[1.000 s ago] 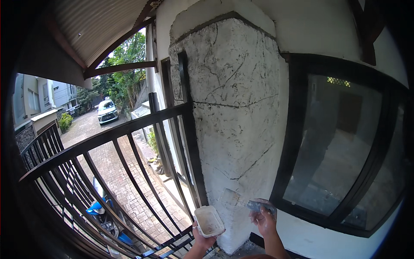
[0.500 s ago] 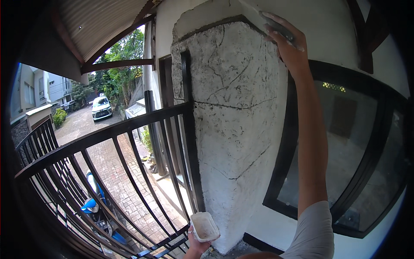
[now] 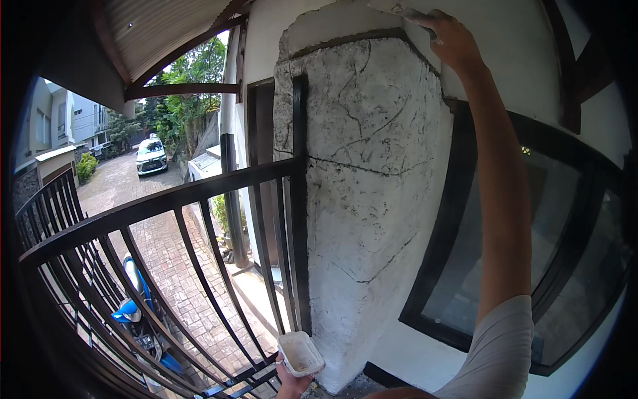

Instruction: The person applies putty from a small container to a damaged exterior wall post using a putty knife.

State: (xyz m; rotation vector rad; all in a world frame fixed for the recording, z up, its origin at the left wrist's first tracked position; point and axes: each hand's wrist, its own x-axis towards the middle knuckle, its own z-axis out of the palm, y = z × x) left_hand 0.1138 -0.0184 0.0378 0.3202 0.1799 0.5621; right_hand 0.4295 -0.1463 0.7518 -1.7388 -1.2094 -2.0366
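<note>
High on the right, my right hand (image 3: 456, 41) is closed round the dark handle of a putty knife (image 3: 420, 17). Its pale blade lies at or close to the upper wall, near the top edge of the picture; whether it touches I cannot tell. Below that is a cracked, stained white pillar (image 3: 372, 133) with a rough ledge along its top. Down at the lower middle, my left hand (image 3: 292, 383) grips a white plastic tub (image 3: 300, 355) from below. Pale residue coats the inside of the tub, which is tilted toward me.
A black metal railing (image 3: 166, 205) runs from the pillar to the left. Beyond it are a paved lane (image 3: 179, 249), a blue motorcycle (image 3: 133, 310) and a white car (image 3: 151, 157). A black-framed window (image 3: 458, 279) is to the right, behind my arm. Corrugated roofing (image 3: 159, 33) hangs overhead.
The view has shifted slightly. My right hand has turned, so the putty knife lies flatter, pointing left. The tub in my left hand sits a little further left and lower in view.
</note>
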